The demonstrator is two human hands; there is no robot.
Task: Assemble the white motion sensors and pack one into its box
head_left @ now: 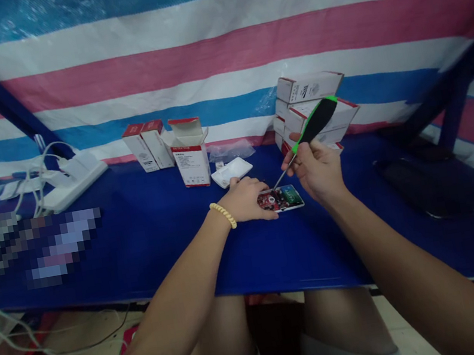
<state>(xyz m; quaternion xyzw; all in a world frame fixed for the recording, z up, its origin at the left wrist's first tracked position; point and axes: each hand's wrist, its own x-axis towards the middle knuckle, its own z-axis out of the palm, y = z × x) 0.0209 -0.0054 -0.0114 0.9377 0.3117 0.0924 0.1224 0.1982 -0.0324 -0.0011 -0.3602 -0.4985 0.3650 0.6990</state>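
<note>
My right hand (320,169) grips a screwdriver (316,122) with a black and green handle, its thin shaft slanting down to the left. The tip meets or hovers just over an opened electronic device (286,198), whose red circuit board and small greenish screen face up; contact cannot be made out. Around the device's left end my left hand (247,199) is closed, holding it on the blue table. Just behind that hand lies a white plastic cover (232,172), with a crumpled clear plastic bag (232,150) beyond it.
An opened white and red box (191,158) stands behind, beside two closed boxes (148,147). More boxes (311,89) are stacked at the back right. A white power strip (74,183) with cables lies left. A dark flat object (422,186) rests on the right of the blue table (163,256).
</note>
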